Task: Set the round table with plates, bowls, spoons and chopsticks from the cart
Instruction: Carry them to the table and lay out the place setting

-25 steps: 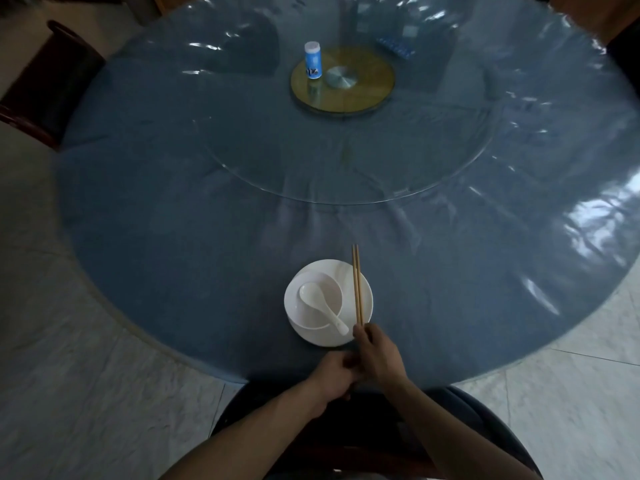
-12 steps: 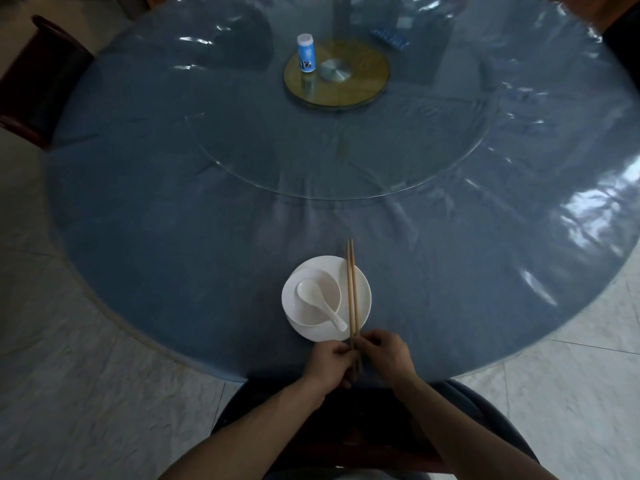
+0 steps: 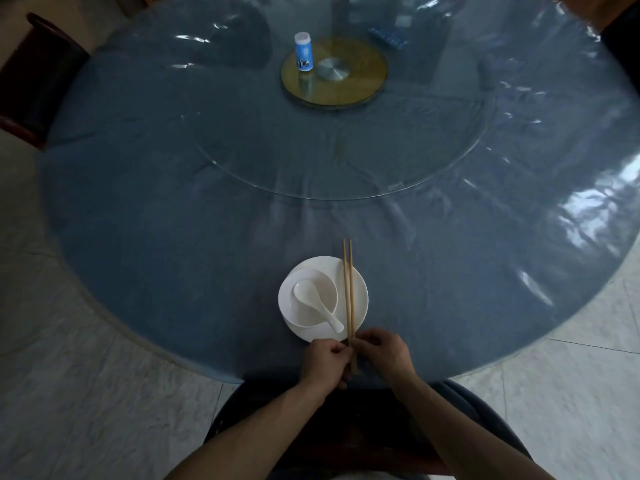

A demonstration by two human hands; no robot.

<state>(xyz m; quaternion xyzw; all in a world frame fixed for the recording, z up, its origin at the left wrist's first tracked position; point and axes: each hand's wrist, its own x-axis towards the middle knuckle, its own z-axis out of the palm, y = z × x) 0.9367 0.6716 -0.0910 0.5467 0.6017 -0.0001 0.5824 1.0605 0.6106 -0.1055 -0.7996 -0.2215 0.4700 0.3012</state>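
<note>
A white plate [image 3: 360,299] sits near the front edge of the round table [image 3: 173,237], which has a blue cloth under clear plastic. On the plate's left half stands a white bowl [image 3: 304,313] with a white spoon [image 3: 317,303] lying in it. A pair of wooden chopsticks [image 3: 348,289] lies across the plate's right part, pointing away from me. My left hand [image 3: 325,363] and my right hand [image 3: 384,355] both pinch the near ends of the chopsticks.
A glass turntable [image 3: 346,161] covers the table's middle, with a yellow hub [image 3: 367,77] and a small blue-and-white bottle [image 3: 303,51] on it. A dark chair [image 3: 34,81] stands at the far left. Another chair [image 3: 311,427] is right under my arms.
My left hand has joined the right at the chopsticks' near ends. The two sticks now lie side by side and straight across the plate.
</note>
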